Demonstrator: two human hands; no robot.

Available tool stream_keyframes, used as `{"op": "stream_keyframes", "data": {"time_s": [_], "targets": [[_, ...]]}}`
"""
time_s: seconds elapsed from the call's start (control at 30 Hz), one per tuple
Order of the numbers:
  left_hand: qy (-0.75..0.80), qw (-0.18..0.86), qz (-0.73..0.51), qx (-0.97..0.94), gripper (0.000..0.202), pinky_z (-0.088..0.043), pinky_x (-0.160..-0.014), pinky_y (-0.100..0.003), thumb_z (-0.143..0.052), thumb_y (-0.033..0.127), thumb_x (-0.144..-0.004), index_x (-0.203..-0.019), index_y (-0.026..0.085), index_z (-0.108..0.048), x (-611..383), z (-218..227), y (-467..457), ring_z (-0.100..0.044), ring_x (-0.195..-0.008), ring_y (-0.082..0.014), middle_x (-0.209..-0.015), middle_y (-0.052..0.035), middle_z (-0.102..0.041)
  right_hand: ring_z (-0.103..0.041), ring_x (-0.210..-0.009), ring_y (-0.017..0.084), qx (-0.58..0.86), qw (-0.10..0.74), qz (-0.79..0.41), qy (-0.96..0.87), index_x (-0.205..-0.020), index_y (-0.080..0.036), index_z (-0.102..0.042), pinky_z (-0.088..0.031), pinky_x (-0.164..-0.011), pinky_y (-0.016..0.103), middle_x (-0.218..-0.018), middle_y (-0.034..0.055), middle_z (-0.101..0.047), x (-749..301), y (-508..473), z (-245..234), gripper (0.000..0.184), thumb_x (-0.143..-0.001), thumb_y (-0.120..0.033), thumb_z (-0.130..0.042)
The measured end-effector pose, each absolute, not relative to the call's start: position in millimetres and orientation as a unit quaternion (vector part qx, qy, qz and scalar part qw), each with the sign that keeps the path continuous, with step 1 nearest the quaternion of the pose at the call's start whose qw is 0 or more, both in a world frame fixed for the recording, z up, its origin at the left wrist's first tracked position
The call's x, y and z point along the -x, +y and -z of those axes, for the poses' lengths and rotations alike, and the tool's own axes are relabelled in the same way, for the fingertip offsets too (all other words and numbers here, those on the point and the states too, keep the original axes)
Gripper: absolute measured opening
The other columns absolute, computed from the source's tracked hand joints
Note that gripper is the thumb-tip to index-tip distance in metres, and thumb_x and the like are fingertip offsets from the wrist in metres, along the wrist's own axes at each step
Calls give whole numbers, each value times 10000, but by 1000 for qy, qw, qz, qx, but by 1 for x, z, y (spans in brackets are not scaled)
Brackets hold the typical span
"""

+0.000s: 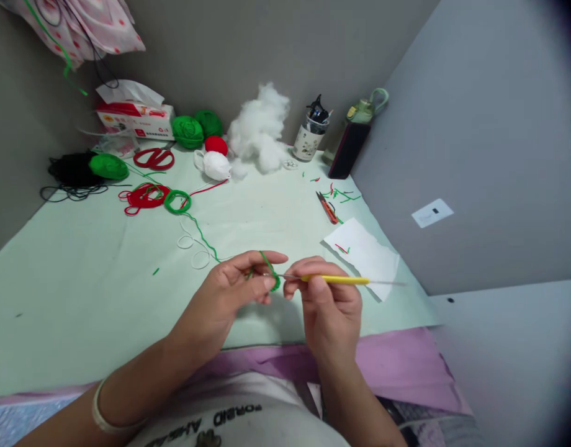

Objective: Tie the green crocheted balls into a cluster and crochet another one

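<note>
The left hand [229, 292] pinches a small loop of green yarn [272, 276] between thumb and fingertips, its forefinger stretched out with the strand draped over it. The right hand [329, 307] is closed around the yellow handle of a crochet hook [336, 279], whose metal tip meets the loop. Both hover above the table [80, 298] near its front edge. The strand trails to a green coil [177, 202] beside red yarn [143, 197] toward the far left. A white paper [364, 254] lies by the right edge, with snips [327, 208] beyond it.
</note>
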State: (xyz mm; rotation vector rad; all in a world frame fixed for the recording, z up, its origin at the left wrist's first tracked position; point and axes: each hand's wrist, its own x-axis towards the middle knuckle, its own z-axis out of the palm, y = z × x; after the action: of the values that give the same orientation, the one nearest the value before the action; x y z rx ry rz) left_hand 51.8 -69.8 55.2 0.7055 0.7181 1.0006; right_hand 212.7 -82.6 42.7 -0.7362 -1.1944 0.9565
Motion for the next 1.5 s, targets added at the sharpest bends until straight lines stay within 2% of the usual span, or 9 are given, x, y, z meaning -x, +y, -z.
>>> {"op": "stream_keyframes", "data": {"time_s": [0.1,0.23,0.57,0.97,1.1,1.2,1.3,1.37,1.5], "targets": [[343,727,-467,-369,289,-500,-866,-208,-843,254,-832,-1117,293,-813,-56,-53,-74,-640,-904,-116,-911,-1,-713,-696,-852,151,337,661,-388,-547,-1056,-279,-808,-583,-693,280,-997,40,-754,-209,-83,-40,192,-1008,-211,-635],[342,725,-476,-361,344,-496,-935,-280,-846,254,-830,-1166,306,-788,-58,-53,-74,-682,-939,-148,-935,3,-704,-692,-790,117,346,659,-442,-501,-1054,-269,-799,-576,-731,262,-992,19,-775,-212,-81,-36,182,-1025,-243,-621],[370,713,-475,-360,270,-483,-856,-238,-832,269,-827,-1095,297,-819,-53,-57,-73,-600,-864,-123,-852,14,-636,-740,-786,136,320,647,-481,-498,-1018,-234,-744,-613,-752,291,-970,23,-797,-220,-81,-43,229,-1072,-273,-525],[430,615,-499,-433,230,-526,-797,-251,-805,231,-832,-1059,268,-813,-54,-57,-75,-619,-830,-147,-832,6,-648,-748,-1005,231,333,577,-198,-719,-1228,-236,-681,-629,-805,408,-1061,84,-774,-225,-91,-44,307,-1015,-99,-506],[442,596,-508,-438,257,-520,-823,-222,-810,195,-827,-1073,270,-808,-56,-57,-76,-617,-841,-127,-839,15,-654,-755,-1007,233,330,554,-126,-754,-1286,-261,-656,-638,-790,388,-1059,77,-774,-225,-92,-39,345,-1000,-103,-545],[399,668,-504,-374,346,-515,-697,-186,-821,217,-824,-1164,265,-779,-59,-58,-76,-586,-728,-89,-808,32,-619,-747,-1058,226,378,492,-33,-783,-1359,-334,-637,-647,-829,363,-1170,63,-756,-221,-94,-30,471,-957,-88,-631],[349,767,-455,-288,405,-403,-477,-161,-825,265,-824,-1220,221,-752,-59,-59,-74,-386,-496,-23,-754,52,-558,-731,-1096,226,389,495,15,-776,-1387,-349,-638,-641,-865,360,-1206,66,-732,-218,-95,-24,542,-927,-65,-678],[340,792,-437,-257,415,-310,-415,-154,-838,261,-809,-1208,190,-752,-57,-61,-73,-263,-448,6,-749,57,-540,-734,-1050,227,380,524,-21,-762,-1354,-337,-664,-640,-825,375,-1184,72,-734,-218,-94,-25,458,-959,-106,-648],[353,766,-461,-276,368,-231,-395,-157,-839,228,-796,-1157,195,-772,-52,-64,-70,-260,-444,19,-808,35,-571,-707,-795,199,381,632,-202,-644,-1131,-278,-752,-602,-690,376,-943,56,-747,-219,-92,-38,237,-1026,-196,-557]]}}
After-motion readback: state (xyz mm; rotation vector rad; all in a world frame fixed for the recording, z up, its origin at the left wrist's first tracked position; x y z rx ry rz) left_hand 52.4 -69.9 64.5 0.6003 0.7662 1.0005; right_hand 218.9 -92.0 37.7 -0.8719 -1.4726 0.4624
